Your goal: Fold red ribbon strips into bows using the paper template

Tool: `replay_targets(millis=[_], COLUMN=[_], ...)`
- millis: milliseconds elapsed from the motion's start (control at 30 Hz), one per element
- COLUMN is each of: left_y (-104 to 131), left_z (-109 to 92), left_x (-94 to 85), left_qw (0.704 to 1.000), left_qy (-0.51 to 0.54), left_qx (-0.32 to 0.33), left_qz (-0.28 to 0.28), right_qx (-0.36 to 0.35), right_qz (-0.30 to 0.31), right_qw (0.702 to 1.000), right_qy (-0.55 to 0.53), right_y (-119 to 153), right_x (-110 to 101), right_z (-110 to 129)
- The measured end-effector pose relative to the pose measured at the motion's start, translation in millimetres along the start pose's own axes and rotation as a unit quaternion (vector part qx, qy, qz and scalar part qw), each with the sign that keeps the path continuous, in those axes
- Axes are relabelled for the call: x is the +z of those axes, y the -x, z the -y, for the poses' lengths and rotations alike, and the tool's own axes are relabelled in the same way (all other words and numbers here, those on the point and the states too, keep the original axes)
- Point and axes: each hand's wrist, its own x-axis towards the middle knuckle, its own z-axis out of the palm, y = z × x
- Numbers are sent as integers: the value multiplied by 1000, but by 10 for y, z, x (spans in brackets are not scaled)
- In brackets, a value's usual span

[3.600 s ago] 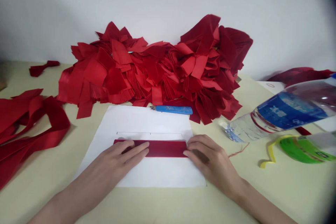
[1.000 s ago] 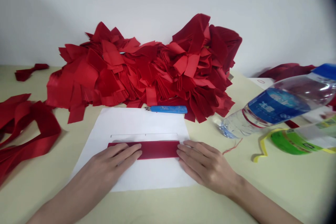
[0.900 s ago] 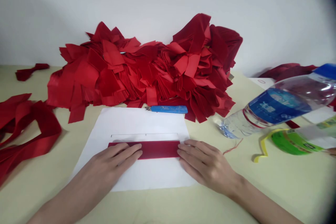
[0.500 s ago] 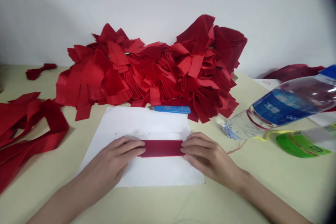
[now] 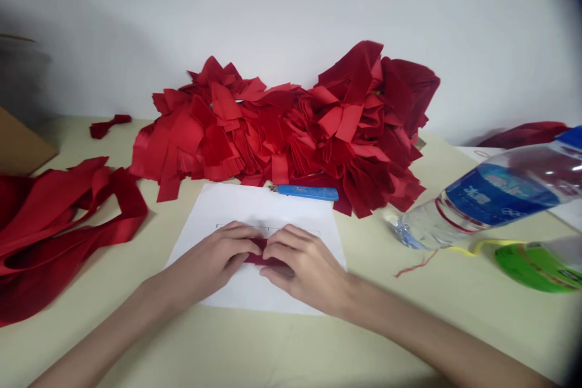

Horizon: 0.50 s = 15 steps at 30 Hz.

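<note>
A dark red fabric strip [image 5: 257,259] lies across a white paper sheet [image 5: 268,298] on the table. My left hand [image 5: 222,257] has its fingers on the strip's left part, fingertips closed together. Close beside it, my right hand [image 5: 304,264] covers the strip's right part with bent fingers pressed on it. Most of the strip is hidden beneath both hands. Behind the hands, a blue cutter [image 5: 307,193] rests along the paper's far edge. Thin marked lines on the sheet are partly covered by my fingers.
A large heap of red fabric pieces [image 5: 282,133] stands against the wall. Long red ribbon [image 5: 91,236] is at left, near a cardboard box [image 5: 22,142]. At right lie a water bottle [image 5: 486,194], a green-labelled container [image 5: 536,264] and yellow string [image 5: 477,247].
My right hand has moved left along the strip, close to my left hand, covering most of it. The view has shifted left, bringing the cardboard box into sight.
</note>
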Motion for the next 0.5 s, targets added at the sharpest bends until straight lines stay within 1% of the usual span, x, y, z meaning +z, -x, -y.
replay_targets(millis=[133, 300, 500], left_y=[-43, -78, -96], left_z=[-9, -19, -46], left_x=[-10, -14, -20], left_qw=[1000, 1000, 999], left_qy=[11, 14, 9], left_qx=[-3, -21, -33], left_qz=[8, 17, 19], right_qx=[-9, -25, -18], right_qz=[-10, -11, -21], right_qw=[1000, 1000, 1000], right_qy=[-6, -5, -8], right_y=[19, 22, 18], right_x=[72, 84, 100], right_z=[-54, -73, -69])
